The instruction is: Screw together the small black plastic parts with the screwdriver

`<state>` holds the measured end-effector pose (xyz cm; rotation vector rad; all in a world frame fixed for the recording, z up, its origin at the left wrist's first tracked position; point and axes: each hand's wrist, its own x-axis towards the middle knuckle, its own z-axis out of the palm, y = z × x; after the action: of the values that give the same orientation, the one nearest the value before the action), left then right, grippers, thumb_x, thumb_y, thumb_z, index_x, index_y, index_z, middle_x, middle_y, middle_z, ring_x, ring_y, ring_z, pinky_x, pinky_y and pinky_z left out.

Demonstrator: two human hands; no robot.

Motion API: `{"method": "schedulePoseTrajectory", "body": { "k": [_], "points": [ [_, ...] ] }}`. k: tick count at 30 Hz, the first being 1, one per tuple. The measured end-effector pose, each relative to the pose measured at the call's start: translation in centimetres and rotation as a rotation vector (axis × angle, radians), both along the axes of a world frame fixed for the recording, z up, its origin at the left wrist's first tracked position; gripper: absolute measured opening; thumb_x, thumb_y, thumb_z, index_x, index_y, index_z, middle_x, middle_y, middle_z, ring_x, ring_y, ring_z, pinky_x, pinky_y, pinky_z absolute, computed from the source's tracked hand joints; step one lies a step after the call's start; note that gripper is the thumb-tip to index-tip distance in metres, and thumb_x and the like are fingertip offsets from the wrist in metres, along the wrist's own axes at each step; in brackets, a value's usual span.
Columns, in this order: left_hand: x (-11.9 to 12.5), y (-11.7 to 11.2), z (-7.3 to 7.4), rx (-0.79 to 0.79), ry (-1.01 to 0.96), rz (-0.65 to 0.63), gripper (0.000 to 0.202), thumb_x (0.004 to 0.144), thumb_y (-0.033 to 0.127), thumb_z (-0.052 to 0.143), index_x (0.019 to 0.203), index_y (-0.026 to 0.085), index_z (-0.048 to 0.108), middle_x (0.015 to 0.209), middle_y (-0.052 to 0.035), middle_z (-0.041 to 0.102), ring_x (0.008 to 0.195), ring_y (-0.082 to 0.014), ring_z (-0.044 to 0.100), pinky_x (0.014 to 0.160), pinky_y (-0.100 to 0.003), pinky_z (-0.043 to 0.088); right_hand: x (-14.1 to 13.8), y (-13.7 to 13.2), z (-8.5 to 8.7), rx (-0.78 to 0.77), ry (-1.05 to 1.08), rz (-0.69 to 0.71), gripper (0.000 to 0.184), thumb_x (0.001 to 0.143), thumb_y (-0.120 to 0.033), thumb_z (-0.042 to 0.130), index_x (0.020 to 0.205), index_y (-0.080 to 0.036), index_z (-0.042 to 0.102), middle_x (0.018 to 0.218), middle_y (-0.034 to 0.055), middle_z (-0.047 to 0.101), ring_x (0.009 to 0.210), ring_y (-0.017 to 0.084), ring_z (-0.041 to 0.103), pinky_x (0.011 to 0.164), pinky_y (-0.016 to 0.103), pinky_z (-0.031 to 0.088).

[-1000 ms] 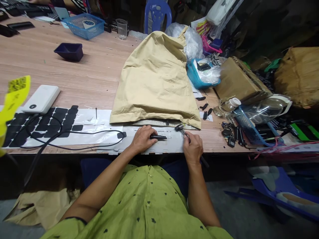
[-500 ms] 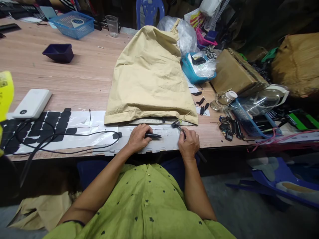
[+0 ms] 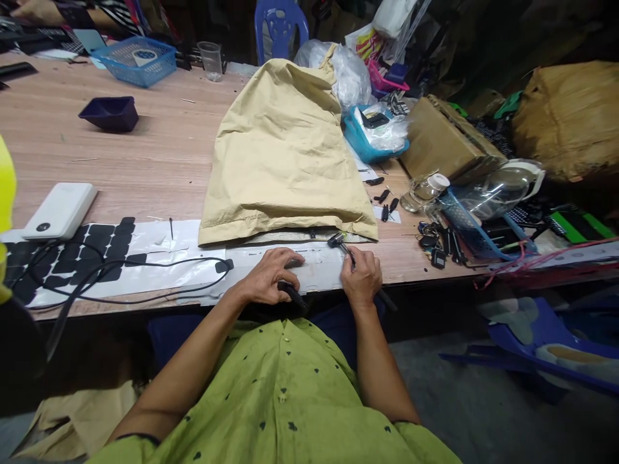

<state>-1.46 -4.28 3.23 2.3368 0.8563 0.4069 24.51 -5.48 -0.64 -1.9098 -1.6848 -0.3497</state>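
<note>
My right hand (image 3: 362, 278) grips a small hammer (image 3: 335, 240) with a dark metal head. The handle runs back through my fist and out past the table edge. My left hand (image 3: 271, 276) holds a black elongated piece (image 3: 293, 295) at the table's front edge, its thumb and forefinger apart. What kind of piece it is I cannot make out. Between my hands lies a pale, worn work sheet (image 3: 322, 267). Just beyond it rises a beige cloth bag (image 3: 290, 154), its open hem facing me.
To the left are a white power bank (image 3: 62, 209), a black cable (image 3: 159, 261) and a sheet of black stickers (image 3: 99, 248). A dark purple tray (image 3: 110, 115) stands farther back. Small black parts (image 3: 384, 196), car keys (image 3: 435, 248) and a blue basket (image 3: 476, 225) lie right.
My left hand has drawn the black piece toward me, off the sheet to the table edge, and its thumb and forefinger have spread. The hammer stays in my right hand. The view has shifted slightly.
</note>
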Motion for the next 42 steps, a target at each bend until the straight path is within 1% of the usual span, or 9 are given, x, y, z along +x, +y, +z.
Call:
{"method": "schedulePoseTrajectory", "body": {
  "k": [8,13,17,19,22,25,28,35,42],
  "points": [
    [-0.4,0.0,0.3,-0.06,0.069,-0.11,0.025,0.067,0.03,0.088,0.091,0.038,0.083,0.155,0.0033,0.049,0.148,-0.0409,0.032,0.12,-0.056,0.026,-0.2,0.0,-0.1,0.014,-0.007,-0.007,0.026,0.093,-0.022,0.051,0.107,-0.022,0.073,0.091,0.0083,0.062,0.086,0.025,0.052,0.078,0.035,0.039],
    [-0.1,-1.6,0.6,-0.024,0.123,-0.07,0.03,0.062,0.02,0.09,0.087,0.036,0.083,0.16,0.0028,0.043,0.153,-0.0415,0.025,0.125,-0.061,0.016,-0.2,-0.1,0.0,0.013,-0.021,-0.008,0.026,0.093,-0.021,0.051,0.107,-0.022,0.073,0.091,0.0081,0.062,0.086,0.025,0.053,0.077,0.035,0.039],
    [0.0,-1.9,0.8,-0.08,0.063,-0.037,0.031,0.059,0.032,0.094,0.088,0.033,0.082,0.157,-0.0013,0.048,0.151,-0.0432,0.027,0.123,-0.061,0.02,-0.3,-0.1,0.0,0.025,-0.043,-0.014,0.026,0.093,-0.021,0.051,0.107,-0.022,0.073,0.09,0.0075,0.062,0.084,0.024,0.053,0.077,0.035,0.039],
    [0.4,-1.1,0.9,-0.115,-0.014,0.033,0.026,0.067,0.039,0.089,0.091,0.031,0.081,0.143,-0.0046,0.061,0.142,-0.0383,0.043,0.118,-0.055,0.034,-0.4,0.0,0.0,0.029,-0.049,-0.017,0.025,0.093,-0.022,0.051,0.106,-0.022,0.073,0.089,0.0072,0.062,0.083,0.024,0.052,0.077,0.034,0.039],
    [2.2,0.9,1.2,-0.111,-0.08,0.294,0.02,0.085,0.037,0.073,0.1,0.025,0.078,0.112,-0.0067,0.073,0.109,-0.0264,0.065,0.099,-0.041,0.05,-0.5,0.0,0.0,0.028,-0.049,-0.022,0.025,0.092,-0.021,0.052,0.106,-0.022,0.073,0.089,0.0071,0.062,0.084,0.024,0.053,0.077,0.034,0.039],
    [5.0,3.3,1.8,-0.031,0.019,0.57,0.023,0.09,0.037,0.065,0.103,0.021,0.075,0.103,-0.0081,0.073,0.102,-0.0267,0.066,0.09,-0.038,0.052,-0.6,0.0,0.1,0.025,-0.037,-0.023,0.025,0.091,-0.022,0.052,0.105,-0.022,0.073,0.089,0.0073,0.063,0.084,0.024,0.052,0.076,0.035,0.038],
    [7.7,5.3,2.6,0.011,0.138,0.726,0.028,0.093,0.041,0.061,0.104,0.018,0.073,0.108,-0.0128,0.072,0.106,-0.0309,0.064,0.089,-0.04,0.051,-0.7,0.0,0.2,0.013,-0.004,-0.012,0.026,0.091,-0.022,0.051,0.105,-0.022,0.073,0.089,0.0076,0.062,0.085,0.024,0.052,0.076,0.035,0.038],
    [10.2,7.2,3.3,-0.011,0.3,0.815,0.032,0.089,0.038,0.062,0.106,0.014,0.073,0.111,-0.018,0.071,0.11,-0.0343,0.064,0.091,-0.043,0.049,-0.7,0.0,0.2,-0.018,0.054,0.003,0.027,0.091,-0.02,0.051,0.107,-0.021,0.073,0.091,0.0088,0.061,0.087,0.025,0.05,0.075,0.035,0.038],
    [7.9,6.4,4.5,-0.095,0.363,0.776,0.026,0.078,0.02,0.062,0.1,0.018,0.076,0.107,-0.0131,0.075,0.102,-0.0321,0.069,0.077,-0.037,0.051,-0.9,0.0,0.3,-0.005,0.025,-0.012,0.026,0.092,-0.021,0.051,0.105,-0.021,0.073,0.09,0.008,0.062,0.086,0.025,0.051,0.076,0.035,0.037]
  ]
}}
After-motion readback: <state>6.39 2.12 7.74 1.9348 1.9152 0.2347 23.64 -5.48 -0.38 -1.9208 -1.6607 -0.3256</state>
